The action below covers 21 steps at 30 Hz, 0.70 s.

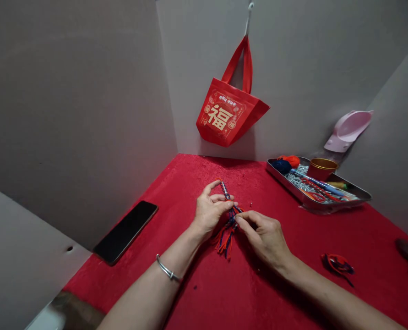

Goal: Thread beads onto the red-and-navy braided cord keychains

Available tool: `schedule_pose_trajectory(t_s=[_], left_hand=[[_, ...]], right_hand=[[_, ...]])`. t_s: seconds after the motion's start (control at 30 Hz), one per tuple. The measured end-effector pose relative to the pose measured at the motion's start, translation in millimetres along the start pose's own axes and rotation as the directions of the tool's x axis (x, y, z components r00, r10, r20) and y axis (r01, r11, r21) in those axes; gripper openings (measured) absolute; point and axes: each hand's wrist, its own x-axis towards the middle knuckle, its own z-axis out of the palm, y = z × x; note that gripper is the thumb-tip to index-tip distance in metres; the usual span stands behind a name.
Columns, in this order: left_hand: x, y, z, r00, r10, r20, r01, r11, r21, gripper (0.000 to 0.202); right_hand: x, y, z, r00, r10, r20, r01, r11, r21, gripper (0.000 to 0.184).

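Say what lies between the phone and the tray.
In the head view, between phone and tray come the left hand, the braid pinched by both hands, the right hand and a tiny bit on red cloth.

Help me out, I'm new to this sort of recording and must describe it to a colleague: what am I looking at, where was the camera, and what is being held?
There is no machine here, just a person's two bare hands. The single picture comes from a camera worn on the head, looking forward and down.

The left hand holds a slim braided cord; the right hand pinches at the red and dark strands below it.

On the red cloth lie a dark-screened phone to the left and a small yarn bundle to the right. Farther back on the right, a metal tray holds yarn balls and a red cup, among other things. A red bag hangs on the wall behind.
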Motion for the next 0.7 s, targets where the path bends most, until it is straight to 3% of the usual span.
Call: schedule_pose_trajectory(t_s=[0.17, 0.3, 0.47, 0.7], left_hand=[[-2, -1, 3.4, 0.999, -0.052, 0.005, 0.052, 0.999, -0.012, 0.072], [-3, -1, 5.6, 0.998, -0.06, 0.001, 0.06, 0.998, -0.019, 0.071], [-3, -2, 4.9, 0.998, -0.062, -0.006, 0.062, 0.998, -0.007, 0.071], [-3, 1, 4.8, 0.998, -0.054, -0.032, 0.054, 0.999, 0.002, 0.074]], right_hand=[[1, 11, 2, 0.998, -0.002, -0.06, -0.008, 0.987, -0.163, 0.021], [2, 14, 0, 0.993, -0.081, -0.081, 0.057, 0.965, -0.255, 0.022], [1, 13, 0, 0.977, -0.21, 0.033, 0.212, 0.954, -0.213, 0.024], [-1, 8, 2, 0.981, -0.171, 0.087, 0.182, 0.972, -0.151, 0.026]])
